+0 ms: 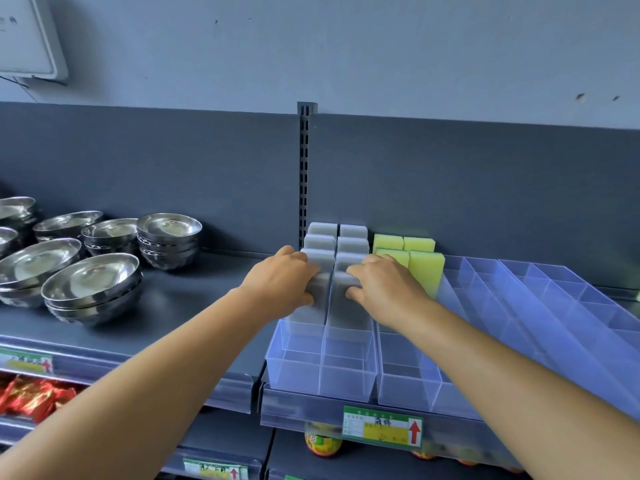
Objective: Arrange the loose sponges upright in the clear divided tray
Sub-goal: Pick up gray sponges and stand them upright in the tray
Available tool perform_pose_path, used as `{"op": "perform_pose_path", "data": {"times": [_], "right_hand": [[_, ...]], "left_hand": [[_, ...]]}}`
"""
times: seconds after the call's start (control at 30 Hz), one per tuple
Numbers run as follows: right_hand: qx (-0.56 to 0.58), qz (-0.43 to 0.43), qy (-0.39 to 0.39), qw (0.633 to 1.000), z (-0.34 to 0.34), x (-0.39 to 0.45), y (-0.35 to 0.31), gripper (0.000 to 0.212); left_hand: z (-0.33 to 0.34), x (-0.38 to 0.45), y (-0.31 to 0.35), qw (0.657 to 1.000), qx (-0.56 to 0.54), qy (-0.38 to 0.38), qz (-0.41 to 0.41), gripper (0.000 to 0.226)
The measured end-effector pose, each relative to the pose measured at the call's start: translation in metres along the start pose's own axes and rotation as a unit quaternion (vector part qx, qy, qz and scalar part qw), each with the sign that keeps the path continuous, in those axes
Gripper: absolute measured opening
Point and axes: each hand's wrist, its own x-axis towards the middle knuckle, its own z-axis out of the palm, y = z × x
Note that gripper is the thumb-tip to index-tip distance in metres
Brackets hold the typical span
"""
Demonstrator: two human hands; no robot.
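Both hands are in the clear divided tray (320, 372): the left hand (282, 284) grips one upright grey sponge (320, 289), the right hand (384, 284) grips its neighbour (341, 284) at three o'clock. Yellow sponges (426, 268) stand further toward three o'clock.

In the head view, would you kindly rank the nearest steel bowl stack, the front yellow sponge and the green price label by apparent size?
1. Nearest steel bowl stack, clearly largest.
2. Green price label.
3. Front yellow sponge, partly hidden by the right hand; the label sits nearer the camera, so these two are uncertain.
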Motion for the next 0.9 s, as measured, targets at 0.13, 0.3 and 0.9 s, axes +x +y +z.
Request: {"op": "perform_pose_path", "data": {"times": [0.13, 0.3, 0.9], "right_hand": [[-0.006, 0.006, -0.011, 1.0, 0.0, 0.0, -0.001, 0.026], [0.02, 0.026, -0.004, 0.999, -0.007, -0.011, 0.006, 0.036], [-0.02, 0.177, 0.001, 0.984, -0.056, -0.134, 0.139, 0.056]], "left_hand": [[-0.001, -0.001, -0.001, 1.0, -0.002, -0.003, -0.001, 0.024], [-0.009, -0.004, 0.004, 1.0, 0.012, 0.014, 0.015, 0.045], [-0.013, 0.033, 0.185, 0.983, -0.024, 0.041, 0.177, 0.06]]}}
